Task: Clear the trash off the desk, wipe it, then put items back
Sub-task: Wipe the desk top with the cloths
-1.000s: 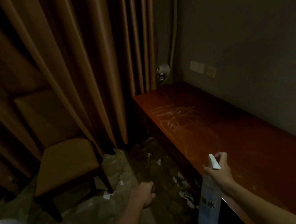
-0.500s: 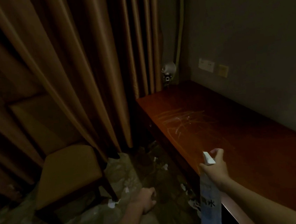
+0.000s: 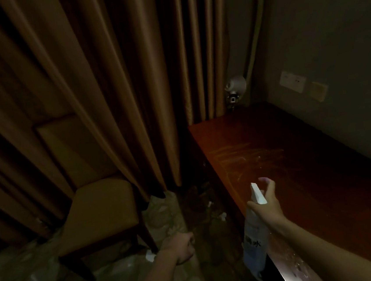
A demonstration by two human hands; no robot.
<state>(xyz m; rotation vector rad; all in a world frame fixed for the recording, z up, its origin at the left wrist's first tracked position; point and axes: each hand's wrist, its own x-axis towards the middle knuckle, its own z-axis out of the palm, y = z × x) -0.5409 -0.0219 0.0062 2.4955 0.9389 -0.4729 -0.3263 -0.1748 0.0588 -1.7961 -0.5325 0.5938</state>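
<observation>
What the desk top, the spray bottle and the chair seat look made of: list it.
Long reddish-brown desk top: probably varnished wood or veneer, glossy; wet streaks and droplets catch light. Pale spray bottle with white trigger head, held by the right hand: likely plastic, cloudy translucent-looking body. Mustard chair seat: padded fabric or leatherette, matte; too dim to tell.

Glossy wooden desk (image 3: 321, 183), streaked wet.
</observation>
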